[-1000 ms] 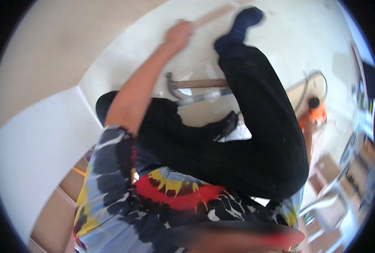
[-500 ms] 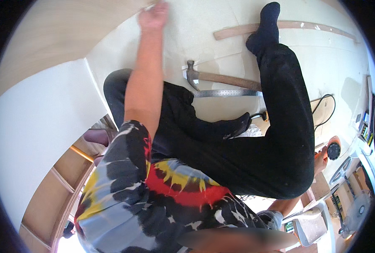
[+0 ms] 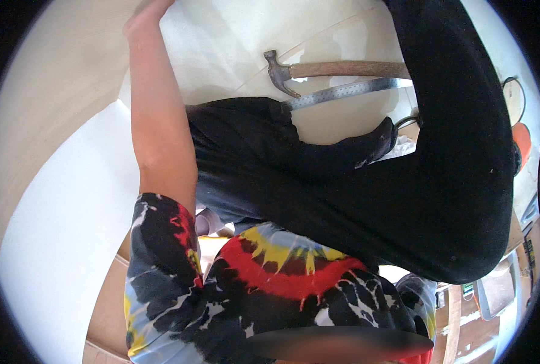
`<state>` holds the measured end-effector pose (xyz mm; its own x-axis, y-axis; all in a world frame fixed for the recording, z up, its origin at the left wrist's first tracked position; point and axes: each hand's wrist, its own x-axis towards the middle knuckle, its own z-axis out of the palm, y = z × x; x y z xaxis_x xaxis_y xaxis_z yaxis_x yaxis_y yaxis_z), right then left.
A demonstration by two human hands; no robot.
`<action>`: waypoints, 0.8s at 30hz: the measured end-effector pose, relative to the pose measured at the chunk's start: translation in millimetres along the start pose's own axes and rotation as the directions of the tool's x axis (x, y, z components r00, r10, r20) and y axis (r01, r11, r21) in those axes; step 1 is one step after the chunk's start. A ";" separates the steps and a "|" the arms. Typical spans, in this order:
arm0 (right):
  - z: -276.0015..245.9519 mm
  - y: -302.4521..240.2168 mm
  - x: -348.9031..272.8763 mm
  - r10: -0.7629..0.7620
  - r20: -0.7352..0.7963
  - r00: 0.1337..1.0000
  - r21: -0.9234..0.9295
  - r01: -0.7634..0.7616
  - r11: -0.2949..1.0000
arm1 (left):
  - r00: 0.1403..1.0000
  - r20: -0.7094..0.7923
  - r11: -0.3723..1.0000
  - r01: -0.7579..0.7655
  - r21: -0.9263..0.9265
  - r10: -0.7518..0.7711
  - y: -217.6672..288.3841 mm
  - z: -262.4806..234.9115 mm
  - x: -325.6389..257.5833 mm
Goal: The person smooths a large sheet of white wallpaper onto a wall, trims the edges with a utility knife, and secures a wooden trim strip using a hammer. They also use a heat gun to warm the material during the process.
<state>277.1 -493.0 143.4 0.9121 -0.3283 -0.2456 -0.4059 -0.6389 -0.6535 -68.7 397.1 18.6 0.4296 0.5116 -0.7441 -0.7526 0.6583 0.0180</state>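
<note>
My left arm stretches forward along the wooden panel. Only the wrist and base of my left hand show, at the top edge, next to the panel; the fingers fall outside the picture. My right hand is hidden behind my bent right knee. Beyond that knee an orange tool with a black end sticks out; its grip is out of sight. A claw hammer with a wooden handle lies on the pale floor, apart from both hands. Beside it is a perforated metal strip, partly under my leg.
A white board stands at my left, meeting the wooden panel. My legs in black trousers span the middle. A black cable loops at the far right. Crumpled clear plastic lies by my foot. Wooden pieces are at lower right.
My left hand has moved left and up, partly out of the picture. My view has shifted closer to the legs. My right hand, seen earlier at the orange tool, is now hidden behind my knee.
</note>
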 end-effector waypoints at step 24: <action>238.7 -335.9 -199.7 -0.649 0.717 -0.256 0.241 0.964 -0.114 | 0.955 0.204 0.504 -0.287 0.814 0.214 -82.7 -114.9 -252.6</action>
<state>245.1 -46.8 241.1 0.0716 0.9971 -0.0261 0.9392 -0.0762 -0.3348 -172.4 150.0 128.3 0.3509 0.7426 -0.5704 -0.0968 0.6347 0.7667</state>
